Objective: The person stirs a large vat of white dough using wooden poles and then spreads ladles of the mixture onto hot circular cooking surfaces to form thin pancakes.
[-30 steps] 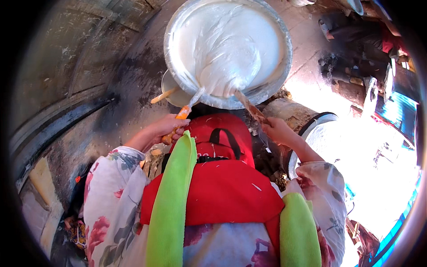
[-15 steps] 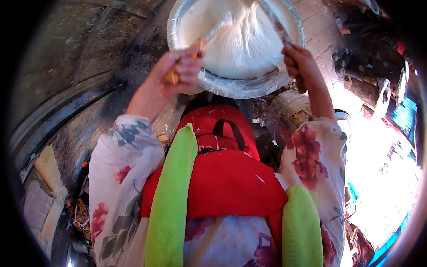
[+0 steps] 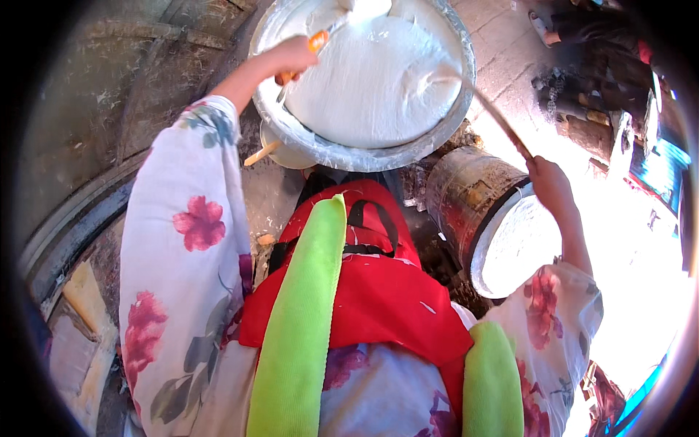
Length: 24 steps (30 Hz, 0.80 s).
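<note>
A large round metal basin point(image 3: 466, 87) of thick white paste point(image 3: 371, 80) lies at the top of the view. My left hand point(image 3: 291, 58) is above the basin's left side, closed around the orange handle point(image 3: 318, 41) of a tool. That tool's far end reaches the bright white paste at the top, so its shape is unclear. To the right of the basin, my right hand point(image 3: 551, 186) grips the near end of a long, thin wooden stick point(image 3: 502, 122). The stick slants over the rim, with its far end coated white in the paste.
Below the basin's right side, a stained bucket point(image 3: 466, 193) with a white inside leans toward my right arm. A pale container point(image 3: 287, 153) with a wooden handle point(image 3: 263, 153) sits under the left rim. At the upper right is another person's foot point(image 3: 540, 29).
My left hand has moved up with the orange-handled tool. My right hand has swung right and down with the stick. The paste, earlier pulled into ridges, lies smoother, and the bucket shows more.
</note>
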{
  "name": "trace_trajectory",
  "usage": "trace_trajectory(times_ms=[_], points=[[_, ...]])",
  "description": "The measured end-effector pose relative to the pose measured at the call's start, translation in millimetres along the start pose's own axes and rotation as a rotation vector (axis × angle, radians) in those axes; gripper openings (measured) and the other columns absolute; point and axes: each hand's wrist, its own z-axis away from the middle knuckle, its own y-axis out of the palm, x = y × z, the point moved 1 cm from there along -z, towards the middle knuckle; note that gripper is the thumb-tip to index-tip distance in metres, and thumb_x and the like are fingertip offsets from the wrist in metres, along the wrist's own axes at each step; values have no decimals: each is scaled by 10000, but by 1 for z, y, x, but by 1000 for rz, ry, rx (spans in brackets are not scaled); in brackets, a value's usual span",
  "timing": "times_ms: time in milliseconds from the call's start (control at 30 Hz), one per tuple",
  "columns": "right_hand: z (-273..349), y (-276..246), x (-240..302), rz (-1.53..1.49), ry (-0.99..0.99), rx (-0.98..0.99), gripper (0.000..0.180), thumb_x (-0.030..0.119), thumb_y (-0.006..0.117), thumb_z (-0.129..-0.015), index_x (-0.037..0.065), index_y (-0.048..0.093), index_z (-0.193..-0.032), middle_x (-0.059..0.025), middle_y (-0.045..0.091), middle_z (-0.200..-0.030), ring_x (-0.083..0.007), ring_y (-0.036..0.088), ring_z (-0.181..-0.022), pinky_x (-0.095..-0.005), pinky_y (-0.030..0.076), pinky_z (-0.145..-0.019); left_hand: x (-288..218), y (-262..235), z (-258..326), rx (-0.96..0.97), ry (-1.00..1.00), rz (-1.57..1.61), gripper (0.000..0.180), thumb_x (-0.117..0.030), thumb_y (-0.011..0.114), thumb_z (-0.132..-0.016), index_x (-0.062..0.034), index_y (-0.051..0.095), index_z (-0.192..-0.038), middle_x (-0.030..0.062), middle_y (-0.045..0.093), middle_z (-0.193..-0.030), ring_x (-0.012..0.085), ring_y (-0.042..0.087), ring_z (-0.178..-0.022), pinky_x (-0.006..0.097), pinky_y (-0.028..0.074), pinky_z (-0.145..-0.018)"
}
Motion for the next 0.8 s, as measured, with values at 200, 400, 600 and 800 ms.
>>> trace_trajectory(times_ms=[200,400,600,800], points=[[44,37,50,91,-201,175,144,124,507,-849,30,600,-904,-186,634,-815,-361,623,-795,-465,488,-702,15,30,43,-144,155,-662,250,-71,489,-815,19,507,-1048,198,651,-902,332,650,-796,438,504,-682],[51,77,116,-65,-270,364,175,161,527,-843,34,621,-917,-192,640,-852,-373,619,-841,-470,479,-734,44,-3,103,-109,146,-602,298,-145,525,-794,15,526,-1045,211,636,-938,360,612,-917,447,475,-769],[38,101,170,-638,-98,598,177,147,502,-861,-12,579,-871,-154,608,-654,-280,629,-573,-426,484,-539,68,-46,169,-277,196,-530,278,-197,608,-781,2,531,-959,215,617,-949,391,585,-927,461,453,-775],[-11,108,173,-599,109,603,164,104,493,-838,-31,584,-851,-160,625,-684,-249,661,-628,-373,528,-568,106,-35,198,-374,103,-565,285,-195,645,-780,-7,509,-947,222,618,-903,410,584,-904,485,451,-758]])
